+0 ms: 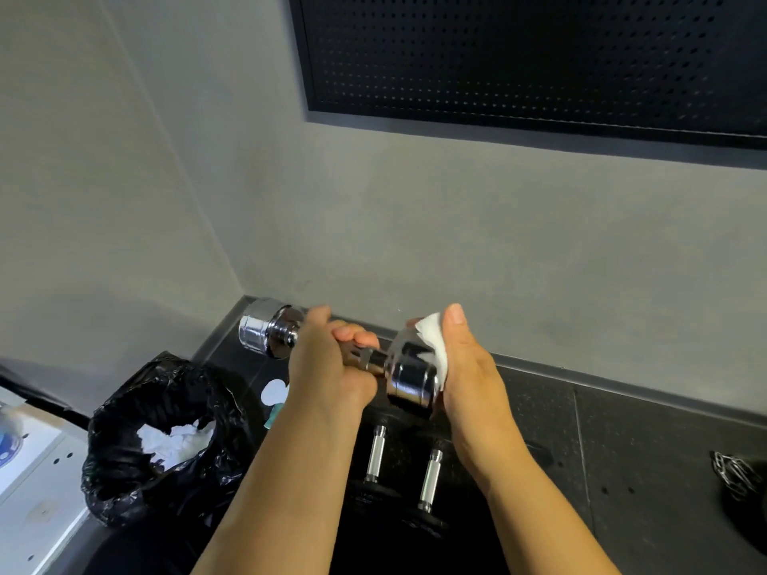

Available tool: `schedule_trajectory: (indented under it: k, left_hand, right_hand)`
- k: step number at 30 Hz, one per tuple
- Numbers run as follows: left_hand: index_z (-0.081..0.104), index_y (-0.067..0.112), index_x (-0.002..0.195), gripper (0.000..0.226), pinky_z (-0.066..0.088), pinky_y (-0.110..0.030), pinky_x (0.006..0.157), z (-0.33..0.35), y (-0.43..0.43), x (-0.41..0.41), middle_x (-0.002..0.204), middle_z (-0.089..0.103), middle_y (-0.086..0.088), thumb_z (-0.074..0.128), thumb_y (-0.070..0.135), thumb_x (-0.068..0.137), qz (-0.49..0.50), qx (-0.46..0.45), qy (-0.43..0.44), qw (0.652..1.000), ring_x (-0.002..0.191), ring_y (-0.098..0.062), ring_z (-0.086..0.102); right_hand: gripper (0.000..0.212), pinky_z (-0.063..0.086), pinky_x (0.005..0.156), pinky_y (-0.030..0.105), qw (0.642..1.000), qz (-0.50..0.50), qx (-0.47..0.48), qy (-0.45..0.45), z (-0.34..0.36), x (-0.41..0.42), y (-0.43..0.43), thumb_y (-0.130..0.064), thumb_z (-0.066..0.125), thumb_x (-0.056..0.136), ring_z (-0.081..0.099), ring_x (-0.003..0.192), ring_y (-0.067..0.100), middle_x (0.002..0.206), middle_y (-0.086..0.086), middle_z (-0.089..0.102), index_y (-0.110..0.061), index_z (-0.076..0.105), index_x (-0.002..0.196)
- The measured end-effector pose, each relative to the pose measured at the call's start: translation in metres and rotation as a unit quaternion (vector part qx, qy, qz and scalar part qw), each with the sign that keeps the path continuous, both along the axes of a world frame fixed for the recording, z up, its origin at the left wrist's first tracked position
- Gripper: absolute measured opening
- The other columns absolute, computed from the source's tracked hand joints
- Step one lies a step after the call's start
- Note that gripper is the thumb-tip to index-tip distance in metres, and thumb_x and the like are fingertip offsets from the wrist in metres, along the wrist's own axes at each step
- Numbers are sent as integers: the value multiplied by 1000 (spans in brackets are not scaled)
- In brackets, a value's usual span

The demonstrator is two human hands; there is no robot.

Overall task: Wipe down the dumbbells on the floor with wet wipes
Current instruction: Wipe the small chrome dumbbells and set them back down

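Note:
A chrome dumbbell [409, 369] is lifted off the floor in front of the grey wall. My left hand [328, 359] grips its handle, fingers curled round the bar. My right hand [469, 367] presses a white wet wipe [433, 340] against the dumbbell's right end, thumb up and fingers wrapped behind the wipe. The left chrome head [265, 327] sticks out free to the left. Below, two black dumbbells with silver handles [375, 454] [431, 477] lie on the dark floor.
A black bin bag [137, 441] holding used white wipes stands at the left. Next to it lies a wipes packet [274, 394], partly hidden by my left forearm. A white panel [29, 483] is at the far left, a metal chain [732, 471] at the right. A black pegboard [539, 56] hangs above.

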State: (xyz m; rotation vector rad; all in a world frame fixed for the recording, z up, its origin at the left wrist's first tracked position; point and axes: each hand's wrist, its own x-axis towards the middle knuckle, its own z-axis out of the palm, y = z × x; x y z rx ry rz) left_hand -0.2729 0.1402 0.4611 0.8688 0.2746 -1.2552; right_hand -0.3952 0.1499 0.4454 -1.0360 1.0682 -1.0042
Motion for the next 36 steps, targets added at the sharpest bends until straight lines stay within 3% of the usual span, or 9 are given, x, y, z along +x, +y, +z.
schedule_trajectory:
  k: [5, 8, 12, 14, 18, 21, 25, 29, 36]
  left_hand:
    - [43, 16, 64, 30, 29, -18, 34, -2, 0, -6, 42, 36, 5, 58, 7, 89, -110, 25, -181, 977, 33, -7, 32]
    - [44, 14, 66, 27, 29, -19, 36, -4, -1, -11, 43, 37, 4, 57, 3, 87, -198, 32, -291, 935, 35, -9, 33]
    - [51, 8, 71, 17, 33, -23, 38, -6, 0, -21, 45, 44, -1, 56, 8, 87, -275, 45, -430, 859, 37, -15, 38]
    - [55, 3, 69, 20, 35, -23, 38, -8, 0, -25, 49, 49, -8, 54, 8, 88, -298, 56, -503, 809, 38, -18, 43]
    - [60, 10, 77, 21, 47, -29, 52, -13, -3, -31, 64, 58, -4, 51, 15, 95, -315, 61, -630, 708, 58, -18, 58]
    - [56, 8, 68, 23, 37, -20, 38, -8, 1, -28, 52, 50, -3, 53, 6, 90, -379, 38, -593, 709, 39, -10, 45]
    - [43, 15, 56, 35, 30, -18, 37, 2, 5, -18, 45, 27, 0, 53, -10, 78, -500, -24, -390, 773, 34, -10, 28]
    - [42, 22, 47, 42, 26, -13, 38, 9, 9, -12, 43, 21, 4, 52, -5, 77, -596, -68, -262, 756, 31, -4, 25]
    - [48, 7, 63, 19, 36, -21, 40, 1, 4, -23, 43, 39, -3, 53, -5, 76, -497, 36, -483, 720, 34, -14, 37]
  right_hand:
    - [54, 50, 65, 22, 998, -59, 15, -3, 6, -12, -21, -53, 24, 98, 67, 65, 8, 67, -8, 73, -23, 68, 89]
    - [57, 49, 84, 29, 998, -55, 9, -18, 13, -6, -33, -57, 22, 97, 67, 87, 13, 84, -3, 75, -22, 67, 103]
    - [53, 44, 72, 14, 1000, -13, -2, -23, 31, 13, -42, -58, 21, 97, 59, 88, 4, 97, -10, 63, -27, 61, 111]
    - [52, 45, 79, 23, 999, 19, 3, 33, 34, 28, -46, -71, 30, 85, 58, 92, 11, 98, -12, 59, -38, 59, 112]
    - [77, 49, 65, 29, 992, 17, -26, 119, 19, 37, -42, -70, 62, 61, 62, 92, 18, 107, 6, 63, -16, 58, 116]
    - [47, 54, 61, 29, 1000, 14, 10, 12, 17, 24, -46, -43, 80, 68, 65, 76, 17, 90, 6, 69, -14, 65, 102]
    - [51, 58, 69, 30, 976, 148, 74, -143, 17, 10, -55, -39, 79, 68, 68, 78, 22, 94, 17, 71, -2, 69, 102]
    - [61, 54, 87, 40, 912, 204, 119, -337, 0, 8, -58, -42, 92, 45, 70, 93, 30, 91, 18, 72, -9, 75, 94]
    - [53, 59, 68, 32, 968, 109, 109, -200, 13, 10, -53, -35, 82, 63, 71, 79, 27, 85, 17, 71, -3, 66, 102]
